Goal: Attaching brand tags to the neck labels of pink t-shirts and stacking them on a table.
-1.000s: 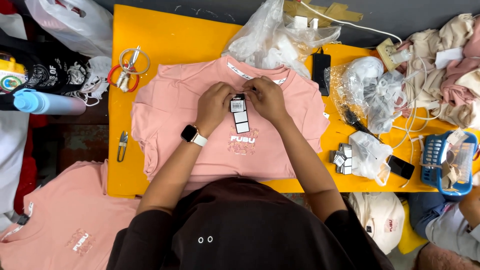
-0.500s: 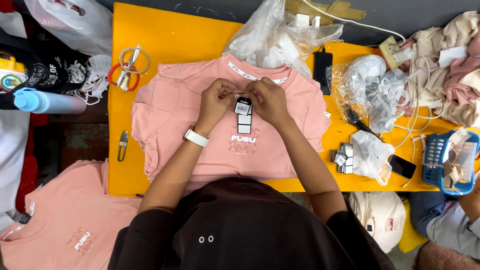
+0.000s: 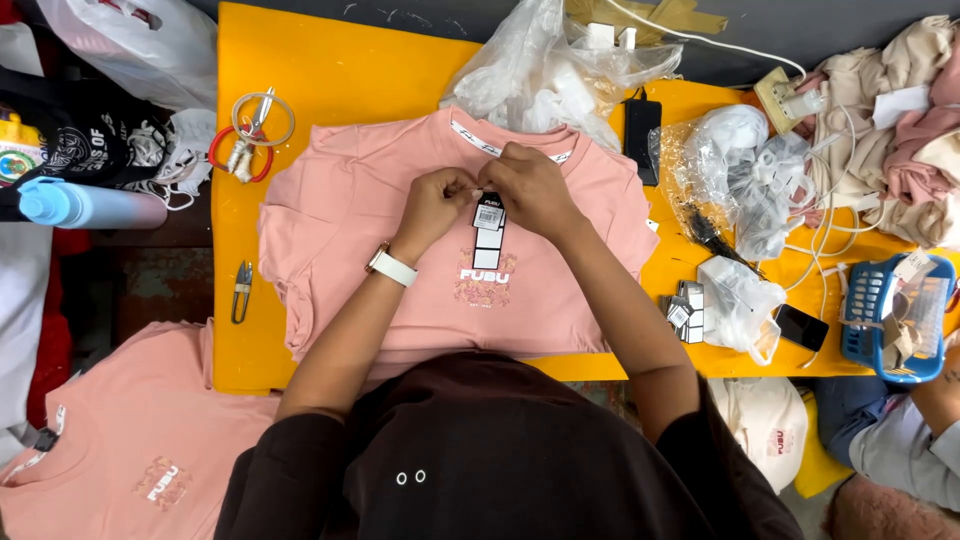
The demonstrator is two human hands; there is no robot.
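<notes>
A pink T-shirt (image 3: 340, 210) with a small chest print lies flat, collar away from me, on the yellow table (image 3: 330, 70). Both hands meet over its chest just below the collar. My left hand (image 3: 435, 205), with a white watch on the wrist, and my right hand (image 3: 530, 185) pinch the top of a string of black and white hang tags (image 3: 488, 232). The tags hang down over the shirt's print. What the fingertips do at the tag's top is hidden.
Scissors with rings (image 3: 250, 135) and a small thread snip (image 3: 241, 290) lie left on the table. Clear plastic bags (image 3: 560, 60), a black phone (image 3: 640, 135), loose tags (image 3: 685, 310) and a blue basket (image 3: 890, 315) are at the right. More pink shirts (image 3: 120, 440) are stacked lower left. A blue bottle (image 3: 85, 205) lies left.
Both hands stay together at the tags. The tags and hands have shifted very slightly toward the collar; the shirt has not moved.
</notes>
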